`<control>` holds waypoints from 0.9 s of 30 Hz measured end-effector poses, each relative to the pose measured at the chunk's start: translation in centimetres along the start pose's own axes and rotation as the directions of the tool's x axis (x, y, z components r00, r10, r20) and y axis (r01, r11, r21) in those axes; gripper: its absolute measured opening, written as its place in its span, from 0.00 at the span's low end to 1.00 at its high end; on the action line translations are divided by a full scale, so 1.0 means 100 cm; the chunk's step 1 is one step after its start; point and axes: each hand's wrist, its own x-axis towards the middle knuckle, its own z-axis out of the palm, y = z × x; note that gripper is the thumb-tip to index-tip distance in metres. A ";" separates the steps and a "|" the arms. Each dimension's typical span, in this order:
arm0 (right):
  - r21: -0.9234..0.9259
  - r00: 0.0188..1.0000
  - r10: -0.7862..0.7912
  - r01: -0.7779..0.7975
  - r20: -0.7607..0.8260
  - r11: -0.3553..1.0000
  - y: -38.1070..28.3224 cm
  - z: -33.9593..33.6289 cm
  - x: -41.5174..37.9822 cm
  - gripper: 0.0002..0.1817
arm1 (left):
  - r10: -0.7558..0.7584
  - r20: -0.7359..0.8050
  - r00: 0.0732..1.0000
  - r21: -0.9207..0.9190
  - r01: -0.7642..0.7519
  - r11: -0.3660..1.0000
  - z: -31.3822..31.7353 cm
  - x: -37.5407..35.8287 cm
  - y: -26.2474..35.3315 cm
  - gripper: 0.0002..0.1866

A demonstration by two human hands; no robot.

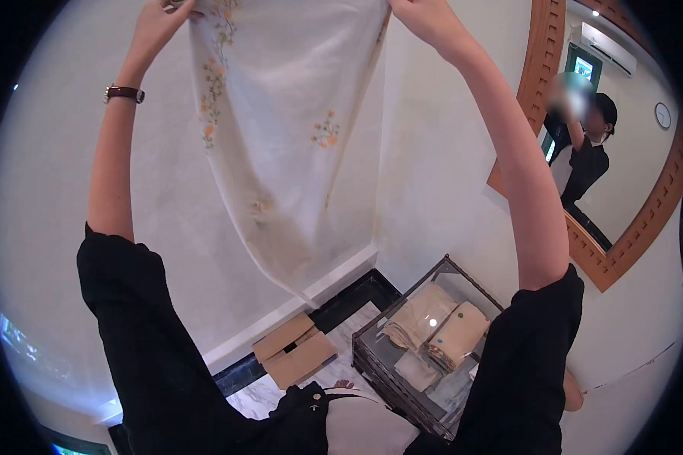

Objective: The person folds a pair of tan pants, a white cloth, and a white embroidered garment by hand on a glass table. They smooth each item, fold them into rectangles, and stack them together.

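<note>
Sheer white cloth with orange flower embroidery [281,144] hangs high against the pale wall, stretched between both raised arms. The left hand [158,23] pinches its upper left corner; the right hand [425,17] grips the upper right edge, fingers closed on the fabric. A wristwatch [124,93] sits on the left wrist. Below, a glass-topped cabinet [379,364] holds folded cloths [440,330], and a flattened cardboard box [294,350] lies on the floor beside it. A wood-framed mirror [622,250] hangs right.
</note>
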 end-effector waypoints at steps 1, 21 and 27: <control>-0.014 0.999 0.040 -0.039 0.027 0.999 -0.002 -0.001 -0.004 0.20 | -0.017 0.058 0.998 -0.017 0.018 1.000 0.002 -0.004 0.005 0.18; -0.252 0.913 0.391 -0.408 -0.117 0.877 0.056 -0.028 -0.048 0.20 | -0.145 0.471 0.870 -0.385 0.351 0.853 0.096 -0.064 0.081 0.10; -0.501 0.991 0.105 -0.135 -0.087 0.855 0.067 -0.030 -0.060 0.19 | -0.030 0.424 0.905 -0.461 0.244 0.853 0.098 -0.074 0.122 0.06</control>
